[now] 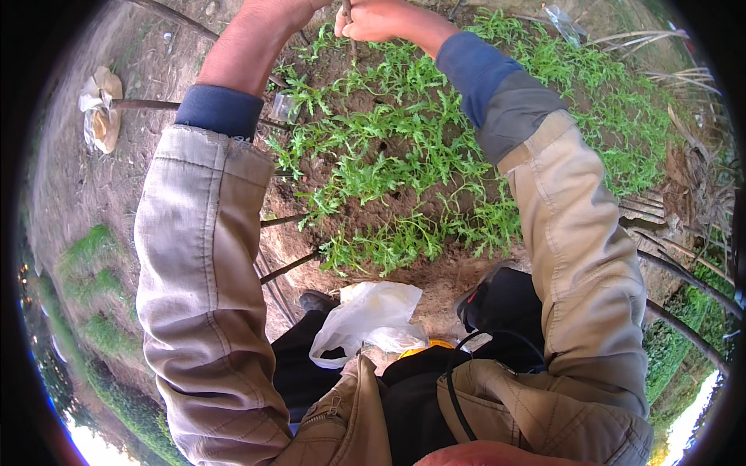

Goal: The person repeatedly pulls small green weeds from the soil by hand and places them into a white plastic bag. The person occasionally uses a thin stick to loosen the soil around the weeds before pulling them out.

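Note:
Both arms, in tan jacket sleeves with blue cuffs, reach to the top edge of the view. My right hand (376, 20) is closed around a thin upright wooden stick (347, 13), whose lower end goes down toward the soil. Close beside it on the left is my left hand (291, 9), cut off by the picture's edge, so its fingers cannot be made out. Below the hands spreads a bed of green leafy seedlings (396, 169) in brown soil. A white plastic bag (373, 320) lies between my feet, at the near side of the bed.
Dark sticks (291, 267) jut out along the bed's left side, near a clear plastic cup (284, 108). Farther left lies a crumpled plastic bag (102, 110). Dry stalks (688, 175) and branches (693, 279) stand at the right. Part of a yellow object (428, 348) shows near my legs.

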The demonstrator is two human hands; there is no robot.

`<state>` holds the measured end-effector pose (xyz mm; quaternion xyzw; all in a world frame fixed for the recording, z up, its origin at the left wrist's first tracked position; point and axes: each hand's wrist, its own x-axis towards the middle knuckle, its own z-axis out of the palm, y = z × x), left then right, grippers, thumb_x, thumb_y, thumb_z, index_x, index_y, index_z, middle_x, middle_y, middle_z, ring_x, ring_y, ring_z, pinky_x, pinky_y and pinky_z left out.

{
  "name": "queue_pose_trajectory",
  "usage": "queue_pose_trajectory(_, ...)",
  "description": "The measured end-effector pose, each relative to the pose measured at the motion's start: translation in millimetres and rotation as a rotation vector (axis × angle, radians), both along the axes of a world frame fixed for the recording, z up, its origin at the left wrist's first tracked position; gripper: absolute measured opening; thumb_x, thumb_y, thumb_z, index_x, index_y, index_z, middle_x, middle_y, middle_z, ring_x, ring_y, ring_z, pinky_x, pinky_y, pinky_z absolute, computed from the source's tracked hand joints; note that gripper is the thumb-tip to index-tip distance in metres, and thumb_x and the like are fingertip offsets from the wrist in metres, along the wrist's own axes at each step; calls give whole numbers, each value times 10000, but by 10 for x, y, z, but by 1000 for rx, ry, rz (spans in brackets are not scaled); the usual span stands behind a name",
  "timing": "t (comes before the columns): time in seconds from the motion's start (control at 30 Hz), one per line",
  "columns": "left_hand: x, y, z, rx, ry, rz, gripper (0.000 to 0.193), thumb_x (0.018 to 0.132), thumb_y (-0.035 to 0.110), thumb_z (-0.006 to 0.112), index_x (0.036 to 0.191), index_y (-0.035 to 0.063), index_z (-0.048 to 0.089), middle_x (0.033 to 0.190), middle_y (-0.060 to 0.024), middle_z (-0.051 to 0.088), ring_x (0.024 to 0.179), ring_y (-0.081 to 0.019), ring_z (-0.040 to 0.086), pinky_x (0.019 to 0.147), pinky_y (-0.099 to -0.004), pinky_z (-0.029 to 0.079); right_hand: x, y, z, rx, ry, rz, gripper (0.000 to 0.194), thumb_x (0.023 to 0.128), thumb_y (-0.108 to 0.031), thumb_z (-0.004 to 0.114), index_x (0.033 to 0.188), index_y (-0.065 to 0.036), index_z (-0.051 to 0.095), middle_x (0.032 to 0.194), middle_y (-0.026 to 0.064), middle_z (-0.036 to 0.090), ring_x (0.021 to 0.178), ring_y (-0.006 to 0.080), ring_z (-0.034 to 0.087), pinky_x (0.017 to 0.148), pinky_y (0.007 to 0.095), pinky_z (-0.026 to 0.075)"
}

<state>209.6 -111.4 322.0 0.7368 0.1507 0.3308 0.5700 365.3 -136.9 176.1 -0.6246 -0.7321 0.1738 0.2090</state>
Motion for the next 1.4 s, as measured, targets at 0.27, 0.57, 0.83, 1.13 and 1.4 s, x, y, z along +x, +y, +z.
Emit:
queue_pose_trajectory(0.27, 48, 35, 86, 76, -28, 135, 497, 1057, 415, 598, 651, 136, 529, 587, 66, 437, 528, -71, 380, 510, -284, 331, -202, -30, 260, -152, 137, -76, 194, 854, -172, 583, 767, -38, 694, 703, 188, 661, 666, 326, 653, 611, 476, 492)
queue_pose_trajectory(0.57, 447, -193, -296, 184, 81, 44, 478, 1057, 390, 578, 712, 62, 621, 593, 6, 492, 579, -128, 461, 524, -370, 396, 773, 103, -1221, 274, -62, -159, 297, 976, -310, 637, 912, -41, 743, 799, 110, 724, 796, 262, 717, 748, 479, 547)
queue_pose_trajectory(0.83, -116, -217, -572, 108, 53, -76, 432, 1074, 350, 572, 718, 107, 548, 596, 0, 475, 538, -131, 419, 498, -350, 359, -314, -168, -598, 495, 81, -109, 254, 903, -194, 606, 905, 21, 741, 826, 250, 710, 807, 418, 714, 728, 533, 554)
queue_pose_trajectory(1.13, -408, 1028, -530, -320, -244, 654, 385, 1078, 378, 530, 768, 164, 449, 582, 34, 401, 435, -128, 375, 413, -325, 346, -814, 580, -530, 161, -178, -263, 171, 824, -128, 644, 829, 8, 747, 840, 253, 731, 838, 432, 737, 733, 534, 579)
queue_pose_trajectory(1.4, 100, 843, -254, 19, 202, 618, 517, 1062, 420, 547, 662, 93, 556, 596, -54, 556, 515, -185, 549, 479, -374, 435, -430, 437, -375, 25, 125, -287, 318, 948, -258, 582, 848, 11, 720, 841, 264, 705, 823, 450, 700, 728, 555, 540)
